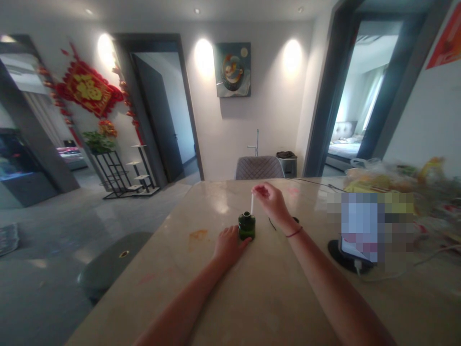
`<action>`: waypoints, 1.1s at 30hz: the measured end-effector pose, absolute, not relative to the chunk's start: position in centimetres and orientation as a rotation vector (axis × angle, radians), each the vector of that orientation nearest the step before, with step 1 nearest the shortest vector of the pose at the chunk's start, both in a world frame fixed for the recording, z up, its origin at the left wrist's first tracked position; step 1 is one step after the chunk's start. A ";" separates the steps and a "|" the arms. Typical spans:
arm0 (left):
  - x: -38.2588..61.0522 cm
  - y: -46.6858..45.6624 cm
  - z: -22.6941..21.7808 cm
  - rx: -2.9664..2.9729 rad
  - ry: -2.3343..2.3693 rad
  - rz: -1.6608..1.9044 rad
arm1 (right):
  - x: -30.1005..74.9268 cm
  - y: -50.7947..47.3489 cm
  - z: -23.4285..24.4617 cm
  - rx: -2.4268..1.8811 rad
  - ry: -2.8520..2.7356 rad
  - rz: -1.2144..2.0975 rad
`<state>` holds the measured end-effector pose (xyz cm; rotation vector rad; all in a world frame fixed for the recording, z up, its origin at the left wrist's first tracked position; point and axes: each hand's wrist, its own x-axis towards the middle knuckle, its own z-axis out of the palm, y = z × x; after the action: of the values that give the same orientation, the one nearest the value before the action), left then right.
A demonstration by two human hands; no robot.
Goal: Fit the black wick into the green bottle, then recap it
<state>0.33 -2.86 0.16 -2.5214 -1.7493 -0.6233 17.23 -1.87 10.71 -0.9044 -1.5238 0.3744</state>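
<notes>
A small dark green glass bottle (247, 228) stands upright on the table, its mouth uncovered. My left hand (229, 246) is closed round its lower part, fingers on the left side and thumb across the front. Above and slightly right of the bottle, my right hand (268, 196) pinches a thin white stick (252, 203). This stick points down, with its lower end close to the bottle's neck; its exact kind is too small to tell. Beside my right wrist lie a thin dark strip (272, 224) and a small dark round thing (296, 219), partly hidden by the wrist.
The pale stone table (201, 298) carries orange stains at left. A phone (360, 230), blurred out, leans on a black round stand (336, 254) with a white cable. Plastic bags (378, 173) are heaped at the right. A quilted chair (259, 168) stands beyond, a green stool (111, 259) at left.
</notes>
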 end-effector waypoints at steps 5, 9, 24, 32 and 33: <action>0.3 -2.8 0.1 -2.525 -1.740 -0.617 | 15.9 -2.1 10.2 -0.819 -1.479 0.424; 0.4 -2.8 0.2 -2.543 -1.733 -0.614 | 15.7 -1.4 9.1 -0.974 -1.536 0.430; 0.4 -2.9 0.5 -2.551 -1.748 -0.573 | 16.1 0.0 6.5 -1.202 -1.938 0.364; 0.4 -3.0 0.5 -2.546 -1.758 -0.588 | 18.7 1.4 5.8 -1.552 -1.803 0.293; 0.4 -3.0 0.5 -2.548 -1.757 -0.588 | 19.2 1.5 5.5 -1.659 -1.810 0.250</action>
<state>0.42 -2.97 0.50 -2.5476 -1.7569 -0.5884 19.15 1.51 5.45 -1.6592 -1.8100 0.2505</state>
